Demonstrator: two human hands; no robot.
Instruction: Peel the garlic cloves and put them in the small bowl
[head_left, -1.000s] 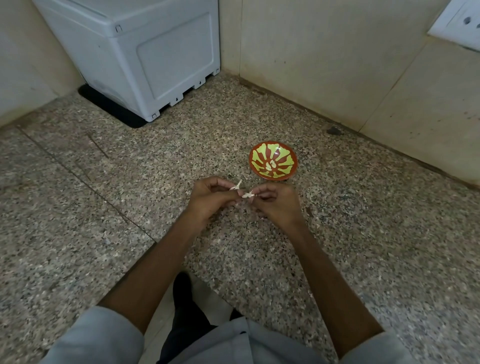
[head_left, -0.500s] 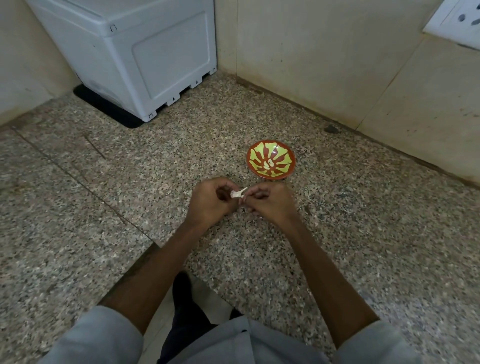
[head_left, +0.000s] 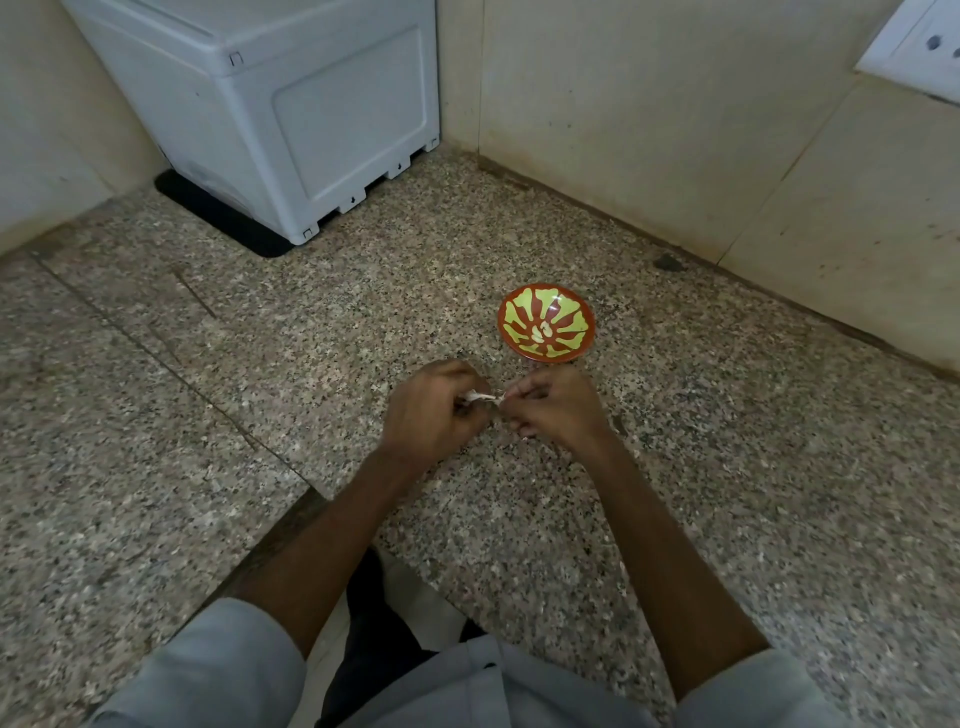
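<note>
A small red bowl with a yellow-green pattern (head_left: 566, 312) sits on the speckled granite counter, with pale peeled cloves (head_left: 543, 331) lying in its middle. Just in front of it my left hand (head_left: 428, 410) and my right hand (head_left: 556, 408) meet, fingers curled. Between them they pinch a garlic clove (head_left: 483, 398) with white papery skin stretched from one hand to the other. Most of the clove is hidden by my fingers.
A white plastic appliance (head_left: 291, 104) stands on a black mat at the back left corner. Tiled walls (head_left: 649, 130) close the counter at the back and right, with a socket plate (head_left: 919, 47) at the top right. The counter's front edge is near my body.
My hands have drawn closer together and the left fist has closed more round the clove. The loose skin that stuck up earlier now lies stretched between the two hands.
</note>
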